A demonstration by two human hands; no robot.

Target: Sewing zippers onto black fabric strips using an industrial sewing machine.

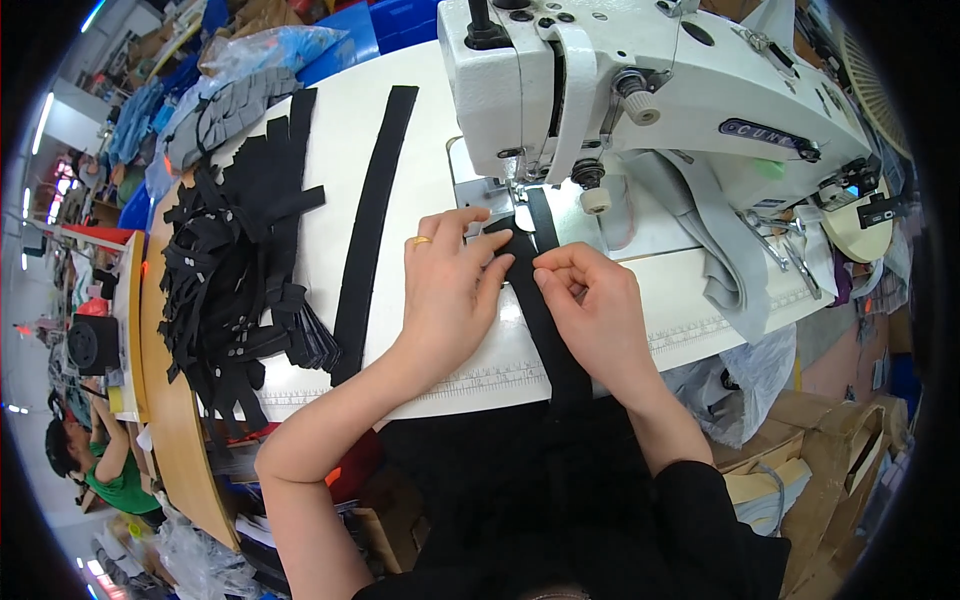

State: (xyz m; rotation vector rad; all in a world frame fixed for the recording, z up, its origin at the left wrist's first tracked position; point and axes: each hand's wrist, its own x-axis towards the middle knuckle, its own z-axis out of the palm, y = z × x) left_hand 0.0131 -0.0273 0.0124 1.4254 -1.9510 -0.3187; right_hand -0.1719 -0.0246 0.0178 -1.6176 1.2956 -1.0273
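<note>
At the far left of the white surface (420, 120) lies a heap of short black fabric pieces (235, 275), with a grey stack (225, 115) beyond it. Just right of the heap, a long black strip (372, 215) runs from near to far. The left hand (447, 290) rests flat, fingers spread and pressing on the black band (545, 310), a gold ring (421, 240) on one finger. The band runs from the near edge up under the presser foot of the white sewing machine (640, 90). The right hand (590, 305) pinches the band's right edge between thumb and fingertips, just beside the left hand. Grey fabric (715, 235) hangs to the right.
</note>
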